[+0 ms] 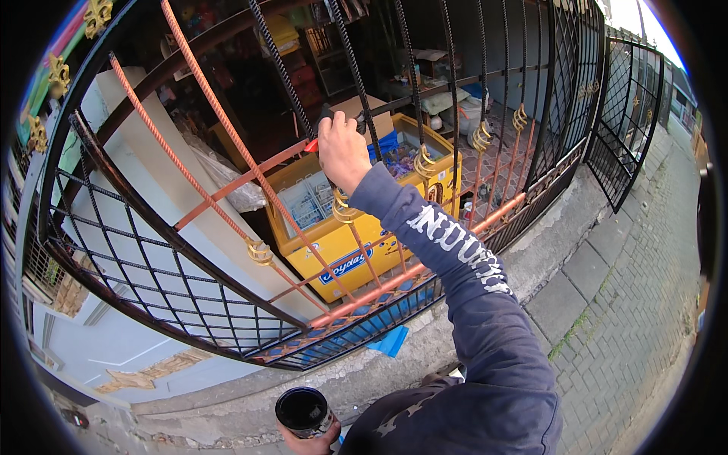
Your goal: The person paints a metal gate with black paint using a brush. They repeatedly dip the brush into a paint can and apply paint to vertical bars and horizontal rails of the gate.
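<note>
My right hand [345,150] is raised to the gate's bars, its fingers closed at the crossbar. A bright red tip pokes out beside it, apparently part of a paintbrush [312,145]; the hand hides most of it. The metal gate [347,312] is partly glossy black and partly reddish-brown, with gold ornaments on its bars. Black covers the upper bars around my hand, while the crossbar to its left is reddish. Low down, my left hand [309,442] grips a can of black paint [302,413], upright and open at the top.
Behind the bars stands a yellow chest freezer [364,258] with a cardboard box on top. A light-coloured pillar [220,250] rises to the left. Blue sheet material [389,341] lies under the gate's lower edge. A paved walkway [629,303] runs along the right.
</note>
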{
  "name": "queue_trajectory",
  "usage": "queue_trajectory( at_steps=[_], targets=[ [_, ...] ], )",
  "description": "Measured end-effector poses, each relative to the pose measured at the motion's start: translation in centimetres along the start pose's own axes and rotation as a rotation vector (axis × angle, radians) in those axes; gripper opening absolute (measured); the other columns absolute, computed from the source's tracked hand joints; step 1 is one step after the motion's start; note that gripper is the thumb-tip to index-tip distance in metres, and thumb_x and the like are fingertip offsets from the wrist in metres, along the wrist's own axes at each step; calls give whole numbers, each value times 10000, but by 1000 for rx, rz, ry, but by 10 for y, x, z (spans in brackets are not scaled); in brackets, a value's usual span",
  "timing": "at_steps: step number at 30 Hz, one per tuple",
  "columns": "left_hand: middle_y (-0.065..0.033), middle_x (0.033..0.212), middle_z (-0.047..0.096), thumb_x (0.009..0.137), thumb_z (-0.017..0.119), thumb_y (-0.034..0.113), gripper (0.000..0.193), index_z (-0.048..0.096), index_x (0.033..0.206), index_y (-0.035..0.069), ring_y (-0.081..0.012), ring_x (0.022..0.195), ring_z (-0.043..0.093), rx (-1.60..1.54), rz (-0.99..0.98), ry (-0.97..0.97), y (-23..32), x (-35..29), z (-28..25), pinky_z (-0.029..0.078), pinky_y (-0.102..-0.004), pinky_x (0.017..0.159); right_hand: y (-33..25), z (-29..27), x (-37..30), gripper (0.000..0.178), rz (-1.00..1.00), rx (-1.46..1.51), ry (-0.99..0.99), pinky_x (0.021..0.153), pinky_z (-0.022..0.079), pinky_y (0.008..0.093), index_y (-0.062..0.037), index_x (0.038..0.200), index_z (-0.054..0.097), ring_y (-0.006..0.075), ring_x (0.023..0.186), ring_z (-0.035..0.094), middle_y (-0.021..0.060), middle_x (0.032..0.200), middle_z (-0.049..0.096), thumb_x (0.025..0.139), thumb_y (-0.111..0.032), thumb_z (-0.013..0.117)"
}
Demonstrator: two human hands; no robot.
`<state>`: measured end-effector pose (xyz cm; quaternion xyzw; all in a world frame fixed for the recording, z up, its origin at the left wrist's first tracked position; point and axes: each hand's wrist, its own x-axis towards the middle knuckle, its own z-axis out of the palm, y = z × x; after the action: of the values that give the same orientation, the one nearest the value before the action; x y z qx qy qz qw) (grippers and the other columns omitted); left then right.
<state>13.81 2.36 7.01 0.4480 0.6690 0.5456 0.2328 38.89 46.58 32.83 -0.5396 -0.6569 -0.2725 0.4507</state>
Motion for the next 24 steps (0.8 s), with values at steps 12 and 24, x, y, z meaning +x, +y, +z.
queue_trajectory(
  at_steps=[12,24],
  targets=[
    [-156,1290,641,540,991,167,993,510,1396,17,-262,1156,637,-23,-5,8,-1,1,-3,511,-403,1022,-5,-6,-7,228,-18,66,-43,692,618,372,31,1016,584,361,934,643,198,1035,558,827,-55,679],
    [-150,1262,660,574,1003,184,968,515,1389,-7,-259,1134,656,93,94,51,-1,-1,-8,523,-404,1009,-3,-4,4,218,7,0,-21,682,612,356,14,1009,592,345,936,636,190,1036,561,831,-67,688]
  ],
)
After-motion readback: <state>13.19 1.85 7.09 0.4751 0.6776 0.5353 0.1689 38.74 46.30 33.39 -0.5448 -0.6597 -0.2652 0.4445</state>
